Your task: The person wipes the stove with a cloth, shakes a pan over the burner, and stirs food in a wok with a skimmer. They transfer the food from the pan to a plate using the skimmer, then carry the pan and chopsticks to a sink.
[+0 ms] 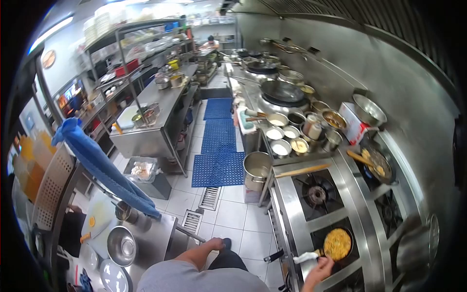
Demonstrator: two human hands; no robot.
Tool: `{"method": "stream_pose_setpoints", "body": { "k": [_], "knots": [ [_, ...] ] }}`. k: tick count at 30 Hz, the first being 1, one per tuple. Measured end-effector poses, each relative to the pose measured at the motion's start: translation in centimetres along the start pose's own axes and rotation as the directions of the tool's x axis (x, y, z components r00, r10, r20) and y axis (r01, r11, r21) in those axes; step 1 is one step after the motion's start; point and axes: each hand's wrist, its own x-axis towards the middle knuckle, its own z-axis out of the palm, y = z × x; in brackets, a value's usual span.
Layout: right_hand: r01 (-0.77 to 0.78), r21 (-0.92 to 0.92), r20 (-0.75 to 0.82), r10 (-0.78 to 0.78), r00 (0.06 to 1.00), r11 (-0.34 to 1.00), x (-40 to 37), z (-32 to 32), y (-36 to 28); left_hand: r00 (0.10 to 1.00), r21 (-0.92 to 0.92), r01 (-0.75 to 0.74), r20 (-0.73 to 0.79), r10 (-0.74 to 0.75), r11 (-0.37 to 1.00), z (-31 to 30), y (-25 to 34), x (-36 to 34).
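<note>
On a front burner of the stove sits a frying pan (pixel 351 257) with a round yellow omelette (pixel 337 243) in it. A white cloth (pixel 306 257) lies over the pan's handle. My right hand (pixel 318 273) is beside the handle, its fingers drawn together at the pan's near rim. Whether something small is pinched there I cannot make out. Low in front of my legs hangs my left hand (pixel 213 245), above the tiled floor and apart from any kitchenware. Its fingers are too small and blurred to read.
A second pan (pixel 377 165) with food and a wooden-handled tool stands at the back of the stove. Beyond are sauce pots (pixel 278 119) and a wok (pixel 282 90). At left, a steel bowl (pixel 121 246) rests on a counter. Blue mats (pixel 219 168) line the aisle.
</note>
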Motion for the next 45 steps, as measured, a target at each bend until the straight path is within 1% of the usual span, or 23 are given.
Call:
{"method": "stream_pose_setpoints", "body": {
  "k": [3,4,5,7,9,11,13,15,18,19,22,25,28,29,31,32,35,37,38,40,42,43,45],
  "knots": [
    [0.161,0.139,0.422,-0.205,0.883,0.977,-0.2,9.7,-6.9,0.971,-0.184,-0.065,-0.236,0.019,0.981,-1.5,-1.5,0.0],
    [0.19,0.188,0.563,-0.265,0.783,0.964,-0.5,12.2,-9.5,0.958,-0.294,-0.062,-0.286,-0.026,0.954,-2.8,-1.3,-0.7],
    [0.213,0.24,0.684,-0.32,0.656,0.947,-0.9,14.5,-11.8,0.875,-0.309,-0.132,-0.483,-0.036,0.942,-4.6,-0.6,-2.0],
    [0.179,0.275,0.809,-0.327,0.488,0.945,-2.8,19.5,-13.9,0.587,-0.286,-0.259,-0.805,-0.084,0.923,-10.2,1.3,-6.0],
    [0.199,0.289,0.893,-0.339,0.295,0.936,-4.2,23.9,-16.0,0.247,-0.186,-0.235,-0.961,-0.127,0.954,-17.1,2.5,-11.1],
    [0.263,0.299,0.935,-0.337,0.112,0.917,-5.9,27.4,-18.2,-0.083,-0.2,-0.045,-0.976,-0.203,0.979,-22.3,1.6,-16.5],
    [0.277,0.374,0.923,-0.383,-0.023,0.885,-7.8,31.2,-20.0,-0.502,-0.112,0.184,-0.865,-0.004,0.977,-26.8,0.1,-21.9],
    [0.266,0.473,0.881,-0.452,-0.141,0.84,-9.1,34.2,-23.0,-0.697,-0.168,0.277,-0.713,0.078,0.946,-28.4,-2.7,-25.2],
    [0.276,0.592,0.803,-0.528,-0.275,0.757,-10.7,39.0,-27.6,-0.721,-0.346,0.019,-0.655,-0.227,0.938,-29.3,-5.0,-27.3],
    [0.261,0.639,0.766,-0.568,-0.299,0.724,-11.5,40.4,-29.4,-0.7,-0.357,-0.165,-0.615,-0.364,0.919,-29.3,-6.0,-27.1],
    [0.146,0.791,0.608,-0.742,-0.282,0.594,-13.2,42.8,-37.2,-0.543,-0.407,-0.571,-0.464,-0.699,0.713,-29.3,-7.3,-26.5],
    [0.203,0.894,0.423,-0.902,-0.082,0.4,-15.4,43.5,-43.7,-0.241,-0.59,-0.454,-0.64,-0.729,0.668,-27.9,-6.3,-26.6],
    [0.584,0.777,0.406,-0.896,-0.182,0.233,-17.0,44.2,-47.2,-0.126,-0.595,-0.528,-0.651,-0.748,0.606,-27.2,-4.5,-22.6],
    [0.579,0.799,0.354,-0.906,-0.23,0.165,-17.4,44.1,-47.1,-0.128,-0.474,-0.543,-0.769,-0.626,0.693,-27.9,-3.5,-22.4],
    [0.563,0.826,0.252,-0.913,-0.319,0.031,-18.3,43.5,-45.8,-0.156,-0.473,-0.565,-0.743,-0.651,0.676,-28.4,-3.9,-21.9],
    [0.489,0.867,0.267,-0.921,-0.285,0.1,-18.2,42.9,-44.6,-0.166,-0.474,-0.579,-0.728,-0.665,0.663,-28.6,-4.1,-21.5],
    [0.533,0.841,0.404,-0.759,-0.511,0.088,-15.4,42.1,-41.4,-0.167,-0.491,-0.576,-0.712,-0.682,0.653,-30.0,-3.7,-19.4],
    [0.437,0.79,0.602,-0.684,-0.413,0.431,-13.1,43.0,-37.6,-0.139,-0.521,-0.486,-0.747,-0.65,0.702,-31.9,-3.6,-18.4],
    [0.367,0.726,0.688,-0.626,-0.368,0.582,-11.6,44.0,-35.5,-0.263,-0.513,-0.419,-0.721,-0.641,0.749,-30.8,-5.6,-15.3],
    [0.253,0.628,0.761,-0.648,-0.005,0.736,-7.5,45.3,-30.2,-0.256,-0.549,-0.286,-0.746,-0.614,0.786,-27.9,-9.2,-12.0],
    [0.186,0.478,0.813,-0.513,0.274,0.858,-1.3,45.5,-26.9,-0.051,-0.67,-0.283,-0.704,-0.708,0.686,-30.9,-5.5,-11.8],
    [0.161,0.397,0.794,-0.426,0.433,0.904,2.2,44.5,-26.3,-0.09,-0.631,-0.281,-0.733,-0.675,0.723,-29.8,-6.5,-9.4],
    [0.009,0.297,0.703,-0.225,0.675,0.955,8.8,43.1,-24.1,0.003,-0.739,-0.217,-0.654,-0.756,0.638,-26.2,-9.8,-4.5]
  ]
}}
